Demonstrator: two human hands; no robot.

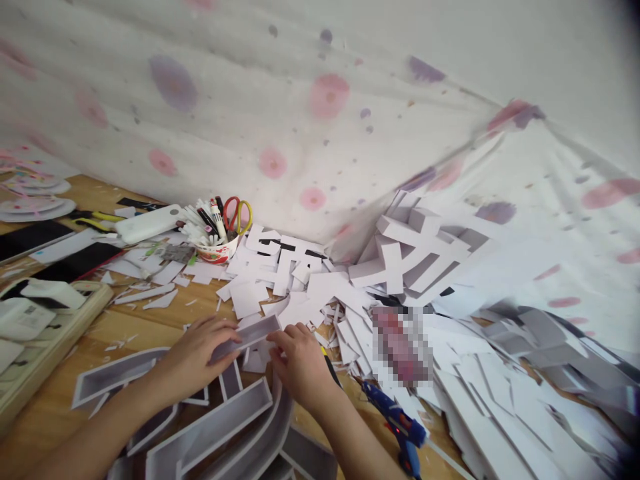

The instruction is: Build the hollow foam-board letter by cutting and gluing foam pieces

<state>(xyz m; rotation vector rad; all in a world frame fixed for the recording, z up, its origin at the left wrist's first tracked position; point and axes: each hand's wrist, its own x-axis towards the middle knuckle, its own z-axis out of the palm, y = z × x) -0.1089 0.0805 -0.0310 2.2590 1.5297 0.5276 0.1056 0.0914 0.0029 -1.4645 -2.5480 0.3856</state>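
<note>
Both my hands work on a white paper strip (247, 335) over a wooden table (150, 320). My left hand (195, 360) presses its fingers closed along the strip's left part. My right hand (300, 363) pinches the strip's right end. Below the hands lie large white folded paper channel shapes (220, 427). A dark pen-like tool (330, 365) pokes out just right of my right hand; whether the hand holds it is unclear.
A blue glue gun (400, 427) lies to the right. Heaps of white paper pieces (415, 260) fill the middle and right. A cup (217, 250) with pens and scissors (237, 213), a white box (150, 223) and a wooden tray (45, 327) stand left. Flowered cloth (300, 120) hangs behind.
</note>
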